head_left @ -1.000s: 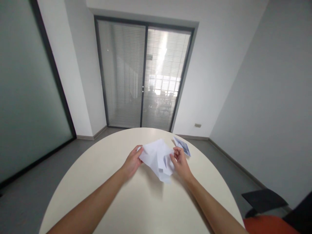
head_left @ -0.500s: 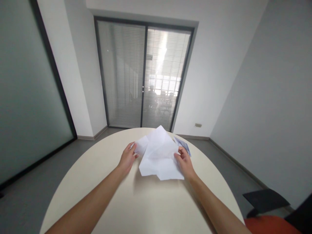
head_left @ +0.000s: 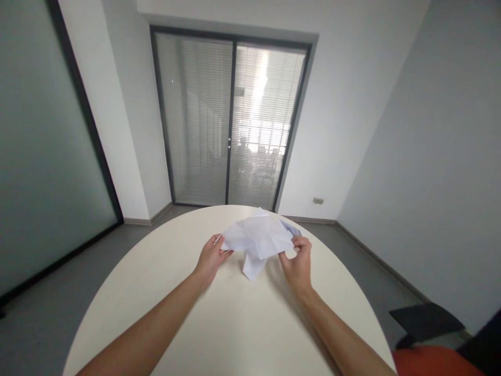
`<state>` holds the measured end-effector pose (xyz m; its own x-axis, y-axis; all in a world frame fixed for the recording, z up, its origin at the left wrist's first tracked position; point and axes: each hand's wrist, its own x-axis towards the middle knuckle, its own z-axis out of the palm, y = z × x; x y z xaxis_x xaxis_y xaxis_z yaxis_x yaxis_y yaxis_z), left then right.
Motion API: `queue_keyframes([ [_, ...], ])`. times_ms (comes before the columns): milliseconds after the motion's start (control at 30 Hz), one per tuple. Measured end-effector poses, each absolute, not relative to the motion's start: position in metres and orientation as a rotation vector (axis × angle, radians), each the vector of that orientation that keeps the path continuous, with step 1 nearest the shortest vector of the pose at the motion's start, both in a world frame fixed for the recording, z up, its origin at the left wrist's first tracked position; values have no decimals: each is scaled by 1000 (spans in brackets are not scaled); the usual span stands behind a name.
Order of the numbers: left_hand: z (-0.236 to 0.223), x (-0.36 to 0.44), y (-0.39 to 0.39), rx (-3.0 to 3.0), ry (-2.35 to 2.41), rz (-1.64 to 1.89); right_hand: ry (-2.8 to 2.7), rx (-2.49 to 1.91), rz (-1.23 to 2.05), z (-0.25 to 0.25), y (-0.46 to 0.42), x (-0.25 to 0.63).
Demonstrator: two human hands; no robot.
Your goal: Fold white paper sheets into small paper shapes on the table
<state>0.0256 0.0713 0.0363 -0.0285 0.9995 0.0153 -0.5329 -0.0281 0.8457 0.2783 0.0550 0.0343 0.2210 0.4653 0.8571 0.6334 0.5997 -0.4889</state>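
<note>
A creased sheet of white paper (head_left: 260, 235) is held up between my two hands, over the far half of the round table (head_left: 230, 334). My left hand (head_left: 209, 257) pinches its left corner between thumb and fingers. At the right side, my right hand (head_left: 299, 261) grips the paper's edge, with the thumb spread below and the fingers curled above. One flap of the sheet hangs down in the middle towards the tabletop. Just behind my right hand lies a bluish-white folded paper (head_left: 290, 227), partly covered by the sheet and my fingers.
A black armrest (head_left: 426, 325) and a red chair seat (head_left: 434, 360) stand at the lower right beside the table. Beyond the table's far edge is a glass door (head_left: 195, 130) with blinds. A frosted glass panel (head_left: 47, 156) is on the left.
The sheet has tilted and folded over, so its broad front part no longer spreads towards me and only a narrow flap hangs down. My right hand's grip has shifted, with its thumb lower.
</note>
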Motion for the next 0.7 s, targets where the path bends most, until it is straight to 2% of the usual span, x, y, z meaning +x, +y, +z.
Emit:
queue_keyframes([
  [233,34,25,71,769,842,1478,-1388,-983,106,34,48,262],
  [367,30,27,71,718,829,1469,-1400,-964,51,43,49,269],
  [700,16,36,67,739,957,1366,-2003,-1485,183,16,37,242],
])
